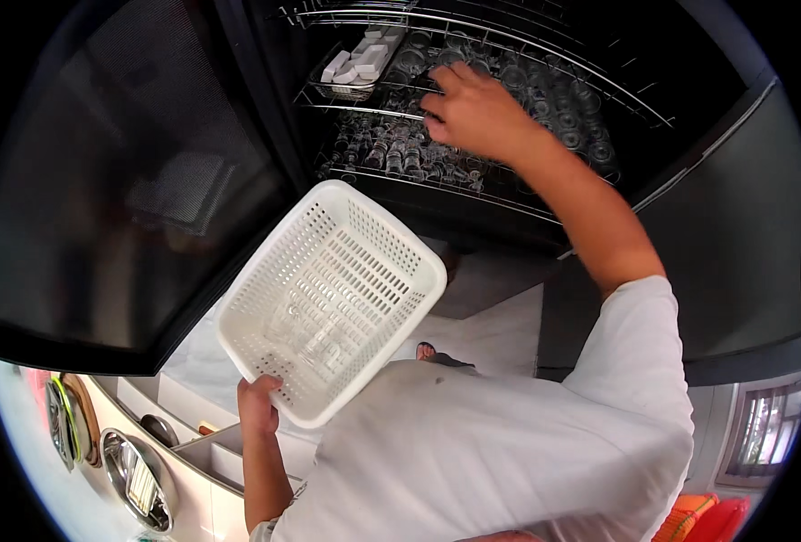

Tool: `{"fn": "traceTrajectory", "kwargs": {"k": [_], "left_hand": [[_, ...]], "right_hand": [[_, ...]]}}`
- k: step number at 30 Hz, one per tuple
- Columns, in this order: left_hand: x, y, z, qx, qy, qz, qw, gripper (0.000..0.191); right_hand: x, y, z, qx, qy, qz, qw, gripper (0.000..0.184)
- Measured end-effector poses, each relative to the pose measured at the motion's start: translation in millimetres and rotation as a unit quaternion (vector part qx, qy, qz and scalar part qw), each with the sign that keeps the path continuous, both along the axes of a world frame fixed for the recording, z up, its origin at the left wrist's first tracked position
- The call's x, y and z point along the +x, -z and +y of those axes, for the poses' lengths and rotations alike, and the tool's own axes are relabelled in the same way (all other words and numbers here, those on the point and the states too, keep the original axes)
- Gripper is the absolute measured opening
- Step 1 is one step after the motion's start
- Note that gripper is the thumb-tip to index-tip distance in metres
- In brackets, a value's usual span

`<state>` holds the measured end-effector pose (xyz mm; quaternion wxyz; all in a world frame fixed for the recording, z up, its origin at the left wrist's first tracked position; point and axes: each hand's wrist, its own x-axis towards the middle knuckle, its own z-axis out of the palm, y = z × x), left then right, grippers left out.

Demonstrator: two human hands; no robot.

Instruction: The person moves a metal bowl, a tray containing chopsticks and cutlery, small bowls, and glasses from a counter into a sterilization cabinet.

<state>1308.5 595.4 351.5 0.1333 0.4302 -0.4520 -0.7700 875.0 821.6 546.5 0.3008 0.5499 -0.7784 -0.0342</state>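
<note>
My left hand (262, 404) grips the near rim of a white perforated plastic basket (400, 234), which is tilted towards me. Several clear glasses (312, 332) lie at its lower end. My right hand (465, 108) reaches into a dark cabinet, fingers curled and apart above wire racks; whether it touches a glass is hard to tell. Upturned clear glasses (512, 78) crowd the rack around and beyond that hand. On the rack below stand smaller glass items (400, 152). A small wire basket (346, 88) with white blocks (371, 59) sits at the rack's left end.
The cabinet's dark glass door (136, 183) stands open on the left. Curved wire rails (509, 30) cross above my right hand. At lower left are open drawers (217, 461) and a counter with a steel bowl (140, 481). A dark panel (705, 257) rises at right.
</note>
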Motion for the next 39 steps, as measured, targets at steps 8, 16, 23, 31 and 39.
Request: {"fn": "traceTrajectory", "kwargs": {"k": [8,16,23,31,39], "left_hand": [[12,25,-27,0.03,0.001,0.049,0.998,0.056],[17,16,-34,0.012,0.003,0.041,0.999,0.054],[19,20,-36,-0.001,0.014,0.036,0.999,0.059],[18,14,-28,0.001,0.021,0.058,0.998,0.06],[16,12,-24,0.013,-0.007,0.034,0.999,0.056]], "right_hand": [[-18,-24,-14,0.087,0.048,-0.081,0.992,0.026],[-65,-7,-14,0.248,0.154,0.063,0.954,0.019],[-80,-2,-30,0.313,0.153,0.12,0.93,0.014],[-85,-10,-16,0.255,0.158,0.063,0.952,0.015],[-57,-31,17,0.131,0.175,0.042,0.975,0.032]]}}
